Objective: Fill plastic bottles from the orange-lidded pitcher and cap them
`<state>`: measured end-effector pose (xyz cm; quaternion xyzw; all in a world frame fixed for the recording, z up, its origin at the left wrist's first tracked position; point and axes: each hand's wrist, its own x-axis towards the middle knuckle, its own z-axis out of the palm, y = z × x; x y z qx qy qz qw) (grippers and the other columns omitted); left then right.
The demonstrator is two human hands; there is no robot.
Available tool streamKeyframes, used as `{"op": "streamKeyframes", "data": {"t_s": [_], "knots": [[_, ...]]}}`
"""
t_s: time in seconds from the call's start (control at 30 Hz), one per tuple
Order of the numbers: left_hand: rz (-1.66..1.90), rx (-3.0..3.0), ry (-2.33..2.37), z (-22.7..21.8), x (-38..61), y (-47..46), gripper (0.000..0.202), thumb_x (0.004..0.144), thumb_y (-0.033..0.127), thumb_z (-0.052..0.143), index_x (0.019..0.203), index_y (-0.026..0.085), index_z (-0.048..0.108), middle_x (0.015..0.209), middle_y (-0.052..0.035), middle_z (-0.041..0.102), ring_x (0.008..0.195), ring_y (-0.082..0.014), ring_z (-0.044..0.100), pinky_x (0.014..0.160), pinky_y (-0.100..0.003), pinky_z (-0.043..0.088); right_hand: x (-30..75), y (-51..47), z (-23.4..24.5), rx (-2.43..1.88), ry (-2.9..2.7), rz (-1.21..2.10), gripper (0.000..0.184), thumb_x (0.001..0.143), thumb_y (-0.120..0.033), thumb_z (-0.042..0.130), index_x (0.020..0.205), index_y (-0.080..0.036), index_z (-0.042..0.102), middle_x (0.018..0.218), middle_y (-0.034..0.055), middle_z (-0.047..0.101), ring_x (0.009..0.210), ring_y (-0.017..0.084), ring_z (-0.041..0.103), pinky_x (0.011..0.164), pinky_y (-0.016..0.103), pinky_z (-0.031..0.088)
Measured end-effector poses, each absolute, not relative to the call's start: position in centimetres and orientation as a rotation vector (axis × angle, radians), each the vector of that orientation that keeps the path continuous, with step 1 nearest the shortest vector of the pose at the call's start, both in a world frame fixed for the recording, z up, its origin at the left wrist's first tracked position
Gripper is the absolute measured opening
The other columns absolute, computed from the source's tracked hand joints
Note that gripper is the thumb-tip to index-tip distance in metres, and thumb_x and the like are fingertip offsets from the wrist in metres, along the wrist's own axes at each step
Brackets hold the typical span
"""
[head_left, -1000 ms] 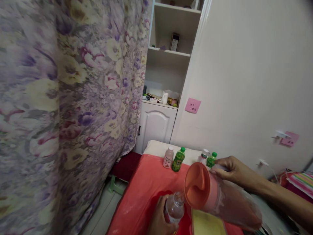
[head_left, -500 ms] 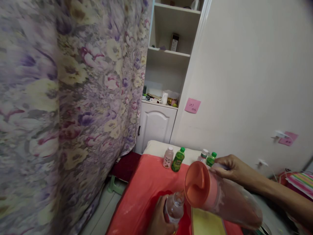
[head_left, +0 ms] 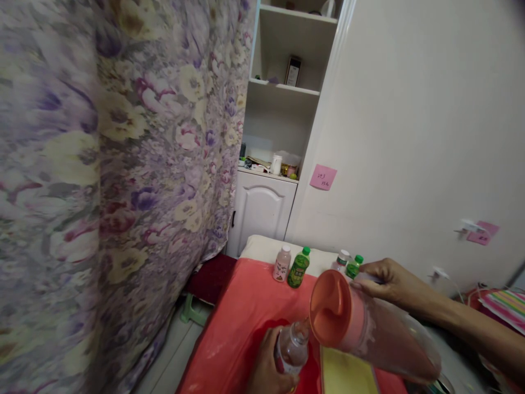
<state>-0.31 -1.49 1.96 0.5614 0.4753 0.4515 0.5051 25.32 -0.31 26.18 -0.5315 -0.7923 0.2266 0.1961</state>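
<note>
My right hand (head_left: 381, 279) is closed on the handle of a clear pitcher (head_left: 394, 339) with an orange rim and lid. The pitcher lies tipped nearly on its side, its mouth facing left, and liquid shows inside. Just below its spout, an uncapped clear plastic bottle (head_left: 292, 350) is held by my left hand (head_left: 266, 364), fingers wrapped around its body. The bottle's neck is beside the spout, and a thin stream seems to run between them. Beneath the bottle is a red tray or basin (head_left: 314, 366), partly hidden by my hand.
On the red-covered table (head_left: 229, 306) stand a pale bottle (head_left: 282, 264) and a green bottle (head_left: 299, 268). Behind the pitcher are a white-capped bottle (head_left: 342, 259) and another green-capped bottle (head_left: 354, 266). A yellow sheet (head_left: 348, 372) lies in front. A floral curtain (head_left: 123, 191) hangs at left.
Both hands, the pitcher and the bottle stay almost in the same place. The pitcher's tilt looks nearly unchanged.
</note>
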Motion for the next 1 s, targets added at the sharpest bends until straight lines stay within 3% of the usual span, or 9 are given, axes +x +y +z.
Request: {"op": "streamKeyframes", "data": {"t_s": [0.2, 0.5, 0.67, 1.0], "knots": [[1.098, 1.378, 1.103, 2.05, -0.31, -1.52, 0.071, 0.048, 0.002, 0.065, 0.117, 0.020, 0.059, 0.119, -0.0090, 0.071, 0.116, -0.0290, 0.066, 0.099, -0.030, 0.051, 25.07, -0.27, 26.33, -1.472, -2.204, 0.638, 0.047, 0.087, -0.056, 0.056, 0.060, -0.025, 0.033, 0.063, -0.0067, 0.028, 0.061, 0.012, 0.027, 0.057, 0.031, 0.023], [1.082, 1.364, 1.104, 1.90, -0.20, -1.44, 0.072, 0.048, 0.002, 0.067, 0.118, 0.019, 0.057, 0.123, -0.0104, 0.069, 0.121, -0.0305, 0.063, 0.101, -0.031, 0.051, 25.29, -0.17, 26.20, -1.491, -2.205, 0.627, 0.048, 0.087, -0.059, 0.056, 0.060, -0.025, 0.034, 0.063, -0.0065, 0.028, 0.061, 0.012, 0.026, 0.057, 0.031, 0.021], [1.096, 1.352, 1.091, 1.92, -0.34, -1.68, 0.072, 0.048, 0.003, 0.065, 0.119, 0.017, 0.057, 0.119, -0.0108, 0.069, 0.115, -0.0302, 0.066, 0.095, -0.031, 0.053, 25.70, 0.08, 26.04, -1.461, -2.227, 0.646, 0.049, 0.090, -0.061, 0.055, 0.062, -0.023, 0.041, 0.064, -0.0063, 0.031, 0.061, 0.012, 0.028, 0.057, 0.030, 0.023], [1.082, 1.370, 1.112, 1.78, -0.38, -1.40, 0.075, 0.048, 0.001, 0.065, 0.121, 0.015, 0.057, 0.126, -0.0148, 0.067, 0.121, -0.0317, 0.063, 0.103, -0.034, 0.049, 25.62, -0.19, 26.55, -1.505, -2.229, 0.627, 0.049, 0.090, -0.061, 0.053, 0.063, -0.023, 0.041, 0.065, -0.0056, 0.032, 0.063, 0.013, 0.029, 0.058, 0.031, 0.024]]}}
